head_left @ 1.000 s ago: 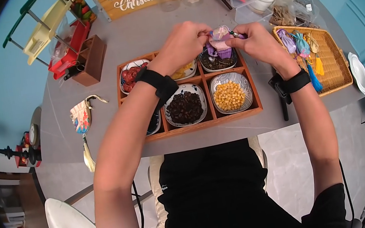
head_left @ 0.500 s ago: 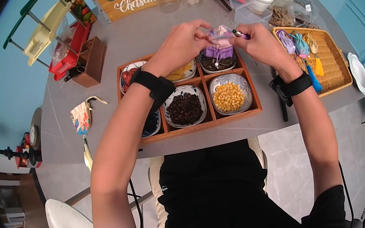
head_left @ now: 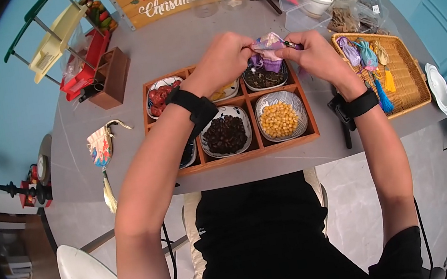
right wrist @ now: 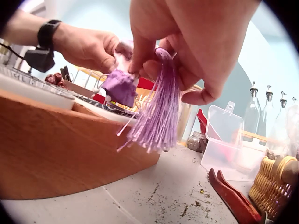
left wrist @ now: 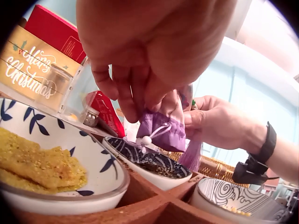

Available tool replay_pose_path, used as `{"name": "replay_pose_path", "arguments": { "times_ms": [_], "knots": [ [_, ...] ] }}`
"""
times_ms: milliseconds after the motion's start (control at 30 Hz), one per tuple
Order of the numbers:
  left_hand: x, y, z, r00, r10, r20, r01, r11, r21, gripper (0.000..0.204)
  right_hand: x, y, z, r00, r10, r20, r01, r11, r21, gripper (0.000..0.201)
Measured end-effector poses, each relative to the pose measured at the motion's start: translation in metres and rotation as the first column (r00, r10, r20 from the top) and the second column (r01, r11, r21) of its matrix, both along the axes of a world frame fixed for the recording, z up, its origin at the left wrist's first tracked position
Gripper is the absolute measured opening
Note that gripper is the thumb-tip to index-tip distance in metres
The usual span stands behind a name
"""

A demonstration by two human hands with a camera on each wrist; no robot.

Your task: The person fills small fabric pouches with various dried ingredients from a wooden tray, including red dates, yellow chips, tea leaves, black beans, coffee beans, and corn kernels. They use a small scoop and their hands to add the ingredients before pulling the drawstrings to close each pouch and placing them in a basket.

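- I've got both hands over the divided wooden tray [head_left: 235, 161], far right section, w/ the purple-and-pink pouch [head_left: 269, 52] held between them.
- L hand [head_left: 223, 58]: pinches the pink cloth b/w thumb & fingertips, so it's holding, narrow grip. I read it as steadying the soft body, since loose cloth would prob fold on its own.
- R hand [head_left: 318, 56]: also holding; thumb & fingers grip the pouch's other side near the purple tassel [right wrist: 161, 112], which hangs beneath the fingers, prob kept out of the way of the cloth.
- Pouch sits w/ its purple drawstring collar low & pink part up; white bead [left wrist: 146, 140] dangles on its cord. Can't tell if the mouth is open. It's just above the bowl of dark dried bits [head_left: 267, 81], so I'd guess anything loose drops in there.
- Pose: both forearms reach in from the near side & angle toward each other; L palm faces down from above, wrist bent slightly, R comes in from the right. Fingertips nearly meet at the cloth.
- Near row: corn kernels [head_left: 279, 119] at right, dark brown pieces [head_left: 226, 135] beside them; red pieces [head_left: 158, 96] far left. Separate bowls, prob to avoid mixing.
- Wicker basket [head_left: 405, 77] w/ more pouches stands right of the tray, w/in R reach; a patterned pouch [head_left: 100, 148] lies alone at left.
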State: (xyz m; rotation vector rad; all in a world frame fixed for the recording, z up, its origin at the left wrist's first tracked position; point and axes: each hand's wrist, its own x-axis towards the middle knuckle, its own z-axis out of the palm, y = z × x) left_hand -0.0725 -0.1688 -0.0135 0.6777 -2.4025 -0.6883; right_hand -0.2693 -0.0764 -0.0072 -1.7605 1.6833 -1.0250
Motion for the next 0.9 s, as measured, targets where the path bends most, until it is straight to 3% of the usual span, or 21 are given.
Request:
{"name": "replay_pose_path", "arguments": {
  "times_ms": [133,200,300,433,533,633,700,767,833,867,900],
  "knots": [
    [0.006,-0.002,-0.004,0.999,0.032,0.001,-0.032,0.998,-0.061,0.019,-0.004,0.003,0.000,0.999,-0.036,0.004,0.035,0.999,0.032,0.024],
    [0.006,0.002,-0.001,0.998,0.061,0.017,-0.062,0.997,0.036,0.018,-0.003,0.001,-0.003,0.997,-0.036,-0.066,0.035,0.999,-0.007,0.024],
    [0.003,0.000,-0.002,0.997,0.071,0.004,-0.071,0.997,0.041,0.017,0.003,-0.001,-0.002,0.997,-0.064,-0.051,0.068,0.994,0.082,0.023],
    [0.009,-0.001,0.003,0.994,0.108,-0.003,-0.107,0.989,0.103,0.017,-0.005,0.001,-0.002,0.995,-0.050,-0.086,0.051,0.999,0.017,0.023],
    [0.005,0.004,0.004,0.991,0.125,0.040,-0.127,0.991,0.049,0.016,-0.001,-0.001,-0.005,0.997,-0.014,-0.073,0.011,0.999,-0.032,0.021],
    [0.010,-0.001,-0.001,0.999,0.050,0.021,-0.050,0.998,-0.024,0.016,0.001,0.003,0.001,0.996,-0.066,-0.057,0.067,0.998,0.014,0.020],
    [0.010,-0.001,-0.001,0.998,0.066,0.008,-0.065,0.997,-0.027,0.015,-0.004,0.000,-0.004,0.988,-0.058,-0.140,0.051,0.997,-0.058,0.020],
    [0.002,0.004,-0.001,0.998,0.055,-0.003,-0.055,0.997,-0.050,0.015,-0.004,-0.005,-0.008,0.994,-0.017,-0.111,0.009,0.997,-0.080,0.020],
    [0.003,0.004,0.000,0.999,0.049,-0.013,-0.049,0.996,-0.071,0.015,-0.003,-0.002,-0.005,0.995,-0.094,-0.028,0.092,0.994,-0.051,0.020],
    [0.008,0.002,0.002,0.997,0.071,-0.014,-0.071,0.997,0.021,0.013,-0.008,0.001,0.002,0.991,-0.134,-0.008,0.134,0.989,0.060,0.019],
    [0.010,0.001,0.004,0.996,0.090,-0.010,-0.088,0.990,0.111,0.013,-0.007,-0.001,-0.002,0.991,-0.132,-0.009,0.132,0.989,0.059,0.019]
  ]
}}
